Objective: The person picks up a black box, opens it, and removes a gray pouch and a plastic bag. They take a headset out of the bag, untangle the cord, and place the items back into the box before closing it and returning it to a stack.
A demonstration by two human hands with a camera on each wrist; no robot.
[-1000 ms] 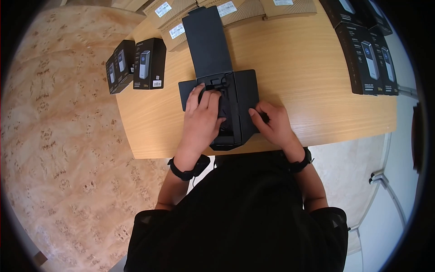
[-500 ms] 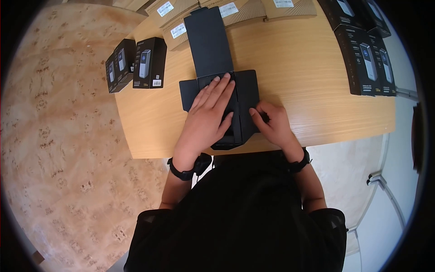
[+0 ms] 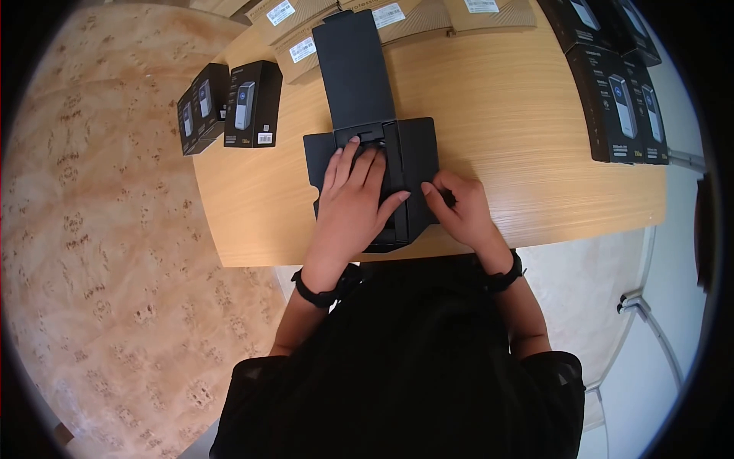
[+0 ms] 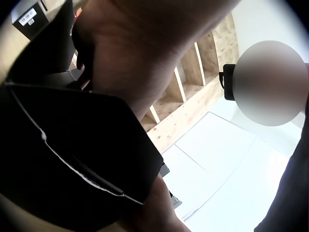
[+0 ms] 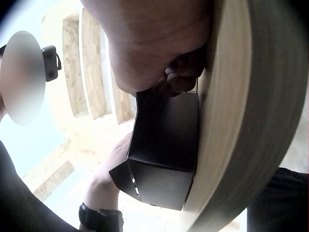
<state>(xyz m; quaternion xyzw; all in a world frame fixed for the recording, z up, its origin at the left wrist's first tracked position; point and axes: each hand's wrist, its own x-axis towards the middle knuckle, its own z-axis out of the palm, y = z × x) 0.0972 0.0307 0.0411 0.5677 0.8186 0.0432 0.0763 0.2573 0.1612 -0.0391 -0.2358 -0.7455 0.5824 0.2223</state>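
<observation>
An opened black cardboard box lies near the table's front edge, its long lid folded back away from the person. Over the box's inside spreads the left hand, fingertips down in the far half and thumb reaching toward the right inner wall. Dark fittings inside are mostly hidden under that hand. At the right flap, the right hand has its fingers curled, with the thumb on the flap's edge. In the right wrist view, these curled fingers grip the side of the box, close to the tabletop.
Black printed product boxes stand at the table's left edge, and more printed boxes stand at the right. Brown cartons with white labels line the back, behind the lid. The wooden table curves at its sides.
The left hand first flattened and slid up toward the hinge of the lid, then drew back a little with fingers spread and tips lower in the box. The right hand has stayed in place.
</observation>
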